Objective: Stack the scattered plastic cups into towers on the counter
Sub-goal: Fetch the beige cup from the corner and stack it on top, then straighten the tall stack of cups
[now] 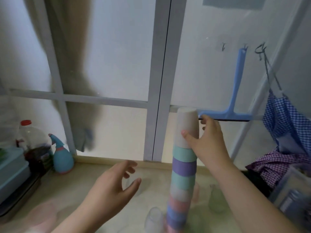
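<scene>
A tall tower of upside-down plastic cups stands on the beige counter, banded teal, purple, pink and blue. A pale grey cup sits on its top. My right hand grips this top cup from the right, thumb on its front. My left hand hovers open to the left of the tower, fingers spread, holding nothing. Loose cups lie blurred on the counter: a clear one by the tower's base and a pale green one to its right.
A frosted window with grey frames rises behind the counter. A teal spray bottle, a red-capped bottle and a blue box stand at the left. A blue squeegee hangs at the back right; checked cloths and a plastic bin crowd the right.
</scene>
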Demonstrator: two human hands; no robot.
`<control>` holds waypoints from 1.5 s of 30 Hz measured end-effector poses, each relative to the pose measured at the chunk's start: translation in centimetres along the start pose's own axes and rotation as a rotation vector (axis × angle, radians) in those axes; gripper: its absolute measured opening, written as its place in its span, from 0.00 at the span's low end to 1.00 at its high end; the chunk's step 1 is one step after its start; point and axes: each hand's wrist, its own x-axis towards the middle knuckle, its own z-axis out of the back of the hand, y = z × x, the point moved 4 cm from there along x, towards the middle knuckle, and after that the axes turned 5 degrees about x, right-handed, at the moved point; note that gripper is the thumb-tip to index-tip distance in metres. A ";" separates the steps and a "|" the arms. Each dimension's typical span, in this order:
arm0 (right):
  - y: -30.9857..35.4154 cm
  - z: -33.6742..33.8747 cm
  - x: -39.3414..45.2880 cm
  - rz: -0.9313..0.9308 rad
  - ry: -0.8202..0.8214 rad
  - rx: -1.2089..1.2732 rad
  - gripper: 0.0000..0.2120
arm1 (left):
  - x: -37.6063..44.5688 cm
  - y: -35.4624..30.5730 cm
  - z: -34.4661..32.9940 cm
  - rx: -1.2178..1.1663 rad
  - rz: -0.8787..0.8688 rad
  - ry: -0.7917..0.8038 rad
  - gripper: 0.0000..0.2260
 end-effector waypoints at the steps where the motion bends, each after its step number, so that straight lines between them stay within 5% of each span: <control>1: 0.4 0.4 -0.9 0.065 -0.067 -0.021 0.29 | -0.2 0.1 -0.2 0.011 0.007 0.010 0.21; 4: 1.8 0.0 -4.1 0.273 -0.092 -0.030 0.19 | -0.6 0.7 -1.0 0.054 0.024 0.062 0.23; 7: 1.6 -3.2 -7.2 0.366 0.141 0.002 0.13 | -1.3 1.7 -1.8 0.088 0.057 0.108 0.18; 17: -6.5 -14.6 -15.1 0.222 0.896 -0.342 0.26 | -6.7 7.7 -4.9 0.123 0.305 0.279 0.15; 19: -5.0 -13.7 -14.7 0.348 0.672 -0.240 0.26 | -7.3 9.1 -5.0 0.104 0.369 0.272 0.19; 21: -2.7 -9.8 -10.4 0.424 0.142 -0.133 0.27 | -4.9 9.8 -4.8 -0.087 0.450 0.167 0.27; 22: -2.5 -7.4 -7.3 0.400 -0.128 -0.062 0.34 | -2.4 9.3 -4.7 -0.275 0.505 0.117 0.31; 23: -3.6 -6.1 -3.5 0.207 -0.220 0.048 0.47 | 0.9 8.3 -5.5 -0.496 0.554 0.129 0.36; 25: -5.6 -7.3 2.6 -0.220 0.078 0.322 0.63 | 8.3 5.0 -8.1 -0.856 0.566 0.194 0.41; 27: -6.7 -11.5 3.7 -0.302 0.410 0.417 0.55 | 13.0 2.9 -12.2 -1.060 0.432 0.267 0.43; 28: -7.7 -13.4 3.2 -0.267 0.441 0.413 0.46 | 14.5 2.8 -13.8 -1.096 0.439 0.235 0.41; 31: -10.5 -15.9 1.4 -0.218 0.349 0.264 0.39 | 16.6 2.5 -16.6 -1.070 0.630 0.123 0.28; 33: -11.5 -16.0 1.2 -0.231 0.301 0.242 0.40 | 16.9 3.6 -17.8 -1.007 0.683 0.135 0.34; 36: -12.4 -16.1 1.9 -0.202 0.213 0.269 0.41 | 18.4 4.0 -18.2 -0.840 0.644 0.226 0.43; 40: -14.2 -16.5 2.4 -0.260 0.225 0.334 0.38 | 20.0 5.2 -18.3 -0.800 0.604 0.223 0.29; 45: -15.1 -16.4 2.4 -0.285 0.197 0.418 0.34 | 20.4 4.9 -18.9 -0.918 0.582 0.270 0.27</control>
